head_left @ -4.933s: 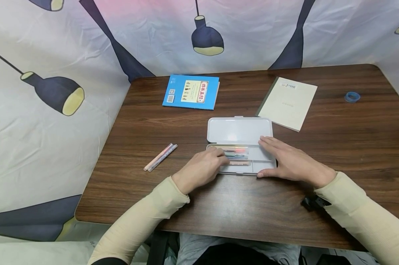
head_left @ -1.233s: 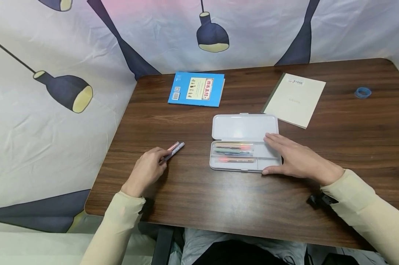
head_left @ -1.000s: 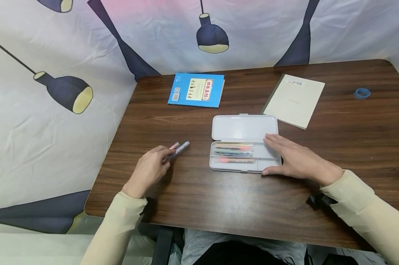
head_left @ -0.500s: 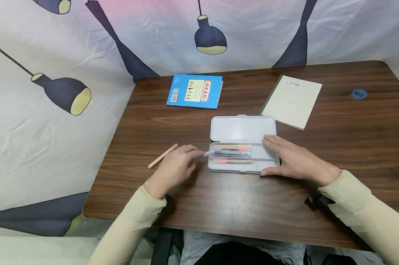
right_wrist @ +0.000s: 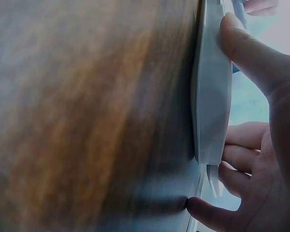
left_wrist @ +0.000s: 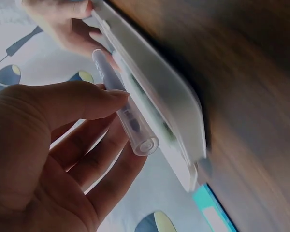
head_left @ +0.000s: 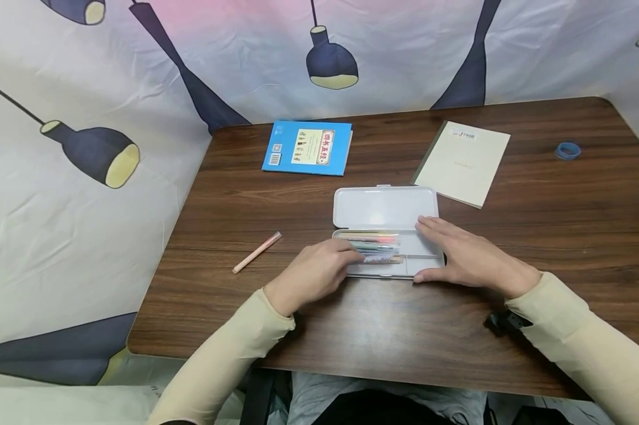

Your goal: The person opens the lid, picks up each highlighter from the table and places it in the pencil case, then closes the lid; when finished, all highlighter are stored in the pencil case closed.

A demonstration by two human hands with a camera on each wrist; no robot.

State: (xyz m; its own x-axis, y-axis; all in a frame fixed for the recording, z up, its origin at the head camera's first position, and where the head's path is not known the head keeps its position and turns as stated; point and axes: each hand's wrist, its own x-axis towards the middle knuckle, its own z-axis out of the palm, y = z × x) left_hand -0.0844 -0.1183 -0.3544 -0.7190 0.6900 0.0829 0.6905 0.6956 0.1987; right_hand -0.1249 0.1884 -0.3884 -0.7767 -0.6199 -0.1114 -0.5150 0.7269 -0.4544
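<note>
A white pencil case (head_left: 385,206) lies with its lid folded back. Several pens (head_left: 374,237) fill its rear compartment. My left hand (head_left: 320,267) is over the left end, pinching a lilac pen (left_wrist: 139,126) with a clear end between thumb and fingers. In the head view that pen overlaps the front compartment, where a pinkish pen (head_left: 400,260) shows partly behind it. My right hand (head_left: 465,255) holds the case's right end, its thumb (right_wrist: 232,36) at the front wall and its fingers towards the back. A peach pen (head_left: 256,252) lies on the table to the left.
On the brown wooden table (head_left: 393,336) a blue book (head_left: 282,136) lies at the back left. A cream notebook (head_left: 465,171) sits behind the case's right side. Farther right is a blue roll of tape (head_left: 567,151). A printed cloth (head_left: 404,53) hangs behind.
My left hand has picked up the lilac pen from beside the peach pen and carried it right, over the case. The peach pen stays on the table. My right hand keeps its place.
</note>
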